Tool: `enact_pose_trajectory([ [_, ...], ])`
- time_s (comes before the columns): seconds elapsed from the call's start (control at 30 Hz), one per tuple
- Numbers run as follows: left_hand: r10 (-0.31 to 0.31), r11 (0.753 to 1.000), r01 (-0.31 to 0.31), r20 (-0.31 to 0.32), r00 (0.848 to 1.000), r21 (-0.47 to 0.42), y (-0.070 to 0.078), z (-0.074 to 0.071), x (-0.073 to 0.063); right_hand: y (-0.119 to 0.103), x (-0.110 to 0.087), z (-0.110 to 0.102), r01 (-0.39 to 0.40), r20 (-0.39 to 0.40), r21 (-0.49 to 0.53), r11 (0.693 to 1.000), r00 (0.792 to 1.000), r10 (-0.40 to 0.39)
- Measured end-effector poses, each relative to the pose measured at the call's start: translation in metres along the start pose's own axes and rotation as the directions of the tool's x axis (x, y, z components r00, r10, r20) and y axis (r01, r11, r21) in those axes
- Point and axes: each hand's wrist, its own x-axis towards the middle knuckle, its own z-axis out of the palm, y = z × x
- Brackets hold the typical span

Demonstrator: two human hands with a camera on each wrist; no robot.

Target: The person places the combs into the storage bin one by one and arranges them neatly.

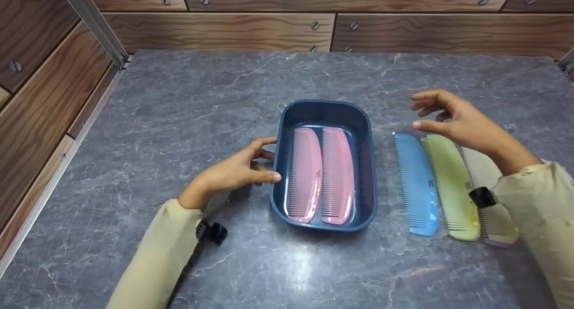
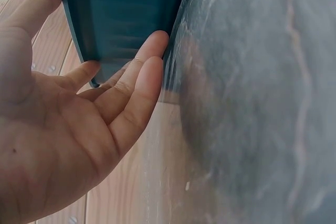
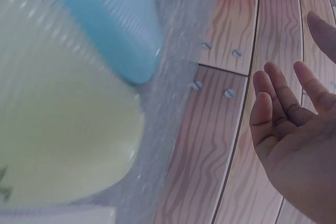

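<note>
A dark blue rectangular tub [image 1: 368, 165] stands mid-table with two pink combs, one comb [image 1: 306, 174] on the left and another comb [image 1: 338, 174] beside it, teeth facing left. My left hand [image 1: 240, 167] rests against the tub's left side, thumb at the rim and the other fingers along the outer wall [image 2: 123, 14]. Over the upper ends of the combs on the right hovers my right hand [image 1: 453, 116], fingers loosely bent and nothing held. Beneath and before it lie a blue comb [image 1: 417, 183], a green comb [image 1: 450, 183] and a pale comb [image 1: 482, 165] partly hidden by the right arm.
The grey marbled table [image 1: 202, 98] runs back to a wood-patterned panel [image 1: 269, 31]. Another such panel [image 1: 49, 120] lines the left side, along a pale edge strip. A black wrist camera [image 1: 482, 197] on the right sleeve overlaps the green and pale combs.
</note>
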Motion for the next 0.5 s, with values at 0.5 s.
enact_pose_trajectory([
  [0.5,0.001,1.000,-0.001,0.014,1.000,0.001,0.000,0.000,0.000,0.042,-0.016,-0.010,-0.103,0.011,-0.048,0.994,0.995,0.104],
])
